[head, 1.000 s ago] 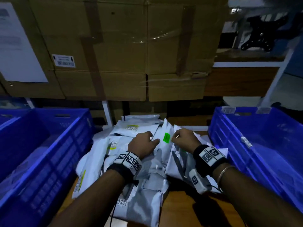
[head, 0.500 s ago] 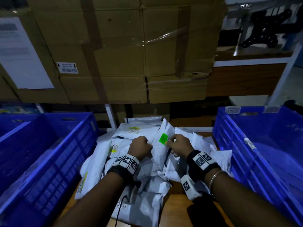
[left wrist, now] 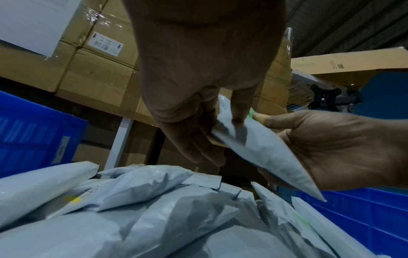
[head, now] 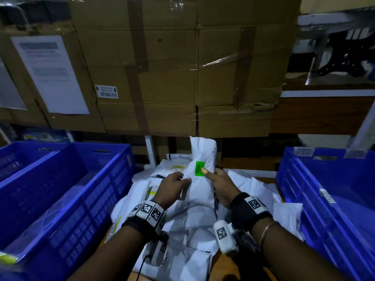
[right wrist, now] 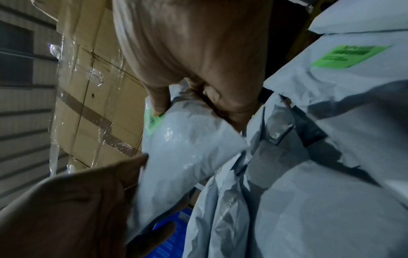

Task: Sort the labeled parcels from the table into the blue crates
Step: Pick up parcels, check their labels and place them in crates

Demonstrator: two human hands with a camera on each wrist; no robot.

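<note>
- A white parcel (head: 203, 179) with a green label (head: 199, 168) is standing upright, lifted above the parcel pile (head: 192, 230) on the table
- Blue crates are flanking the pile: left crate (head: 67, 199) and right crate (head: 332, 199), both open-topped
- The left hand (head: 172, 188) is pinching the parcel's left edge
- The right hand (head: 221, 184) is gripping its right edge, thumb pressing on the label

held parcel (head: 202, 179): white-grey plastic, one bright green label (head: 199, 168) with dark print
parcel pile (head: 194, 230): same white-grey, some with yellow stickers and black-and-white codes
left crate (head: 67, 199): deep blue, ribbed grid on the wall
right crate (head: 324, 209): deep blue, small white tags on rim and wall
wristbands (head: 149, 211): black, with black-and-white square markers
cartons (head: 182, 67): brown card, darker brown tape, white labels
table (head: 219, 266): orange-brown wood
</note>
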